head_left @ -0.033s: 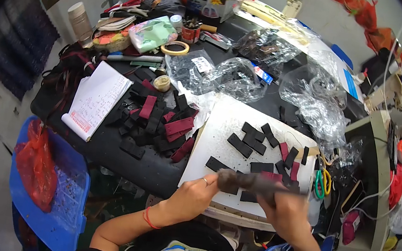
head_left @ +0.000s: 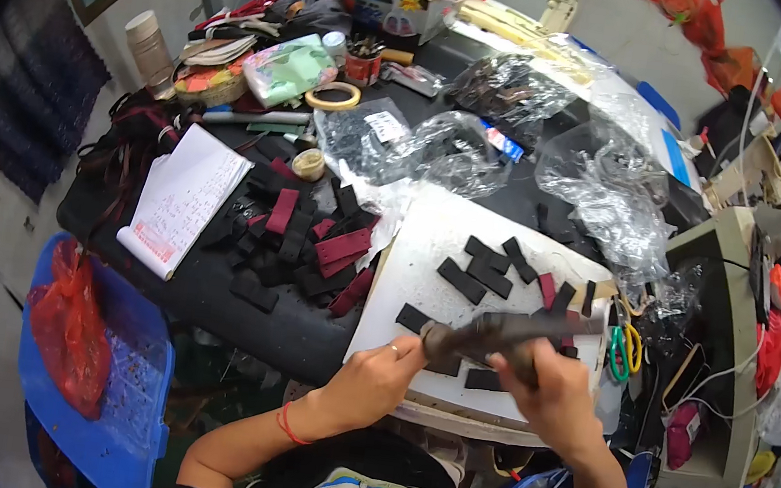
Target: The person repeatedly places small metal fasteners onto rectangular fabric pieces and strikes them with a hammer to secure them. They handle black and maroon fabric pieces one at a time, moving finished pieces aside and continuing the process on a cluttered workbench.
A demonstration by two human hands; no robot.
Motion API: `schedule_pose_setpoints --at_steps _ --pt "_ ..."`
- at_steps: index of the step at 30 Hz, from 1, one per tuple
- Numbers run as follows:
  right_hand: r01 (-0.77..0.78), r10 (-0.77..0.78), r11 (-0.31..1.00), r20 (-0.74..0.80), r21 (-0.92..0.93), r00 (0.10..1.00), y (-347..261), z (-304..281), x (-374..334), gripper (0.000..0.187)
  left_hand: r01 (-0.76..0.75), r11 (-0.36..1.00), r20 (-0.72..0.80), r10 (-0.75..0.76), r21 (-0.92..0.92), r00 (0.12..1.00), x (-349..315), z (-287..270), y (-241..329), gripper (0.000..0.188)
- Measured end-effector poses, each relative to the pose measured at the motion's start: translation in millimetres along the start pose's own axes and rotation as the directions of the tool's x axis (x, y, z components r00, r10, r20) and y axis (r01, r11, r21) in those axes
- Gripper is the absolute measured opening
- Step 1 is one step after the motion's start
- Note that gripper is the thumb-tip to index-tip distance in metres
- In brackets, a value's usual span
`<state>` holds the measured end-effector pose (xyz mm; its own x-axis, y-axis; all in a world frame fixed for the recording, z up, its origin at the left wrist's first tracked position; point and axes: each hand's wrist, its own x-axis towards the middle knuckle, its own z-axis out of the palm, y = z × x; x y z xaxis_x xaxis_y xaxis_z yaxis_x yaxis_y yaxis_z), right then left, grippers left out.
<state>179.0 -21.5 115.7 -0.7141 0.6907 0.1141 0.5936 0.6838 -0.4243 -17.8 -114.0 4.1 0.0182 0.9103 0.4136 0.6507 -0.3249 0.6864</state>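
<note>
Gripped in my right hand [head_left: 552, 396] is a dark, motion-blurred tool [head_left: 496, 333] that looks like a hammer. Its long dark shape lies across the white board [head_left: 533, 237], the left end by the fingertips of my left hand [head_left: 374, 379]. That hand is closed in a pinch; what it pinches, if anything, is hidden by the dark tool. Around both hands on the board lie short black strips [head_left: 461, 280] and maroon strips [head_left: 547, 290], some with small holes. Left of the board is a heap of black and maroon strips [head_left: 344, 246].
Green-handled scissors [head_left: 618, 358] and yellow-handled scissors [head_left: 632, 348] lie at the board's right edge. A notebook [head_left: 183, 199], clear plastic bags [head_left: 602, 192] and a tape roll [head_left: 333, 95] cover the black table. A blue chair [head_left: 131, 407] with a red bag stands at left.
The dark tool in my right hand has tilted, its right part rising. My left hand stays in nearly the same place. The whole view has shifted slightly.
</note>
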Motion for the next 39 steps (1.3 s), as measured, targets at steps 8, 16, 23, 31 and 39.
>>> schedule_pose_setpoints --at_steps 8,16,23,31,39 --pt "0.052 -0.028 0.986 0.146 -0.159 0.989 18 40 -32 0.022 0.384 0.733 0.114 -0.392 -0.562 0.913 13 -11 -13 0.017" --pt "0.050 -0.036 0.990 0.103 -0.132 0.994 19 44 -36 0.027 0.289 0.859 0.074 -0.285 -0.423 0.956 7 -12 -10 0.017" --pt "-0.064 0.107 0.979 -0.223 0.193 0.969 -6 -6 -26 0.015 0.050 0.995 0.036 -0.047 -0.089 0.998 4 -16 0 0.019" --pt "0.100 -0.118 0.982 -0.111 -0.161 0.987 15 -10 -15 0.022 0.082 0.992 -0.038 -0.086 -0.099 0.996 8 -3 1 0.023" --pt "-0.227 0.215 0.959 -0.089 -0.168 0.973 54 -5 -97 0.030 0.245 0.741 0.005 -0.310 -0.625 0.951 25 38 32 0.019"
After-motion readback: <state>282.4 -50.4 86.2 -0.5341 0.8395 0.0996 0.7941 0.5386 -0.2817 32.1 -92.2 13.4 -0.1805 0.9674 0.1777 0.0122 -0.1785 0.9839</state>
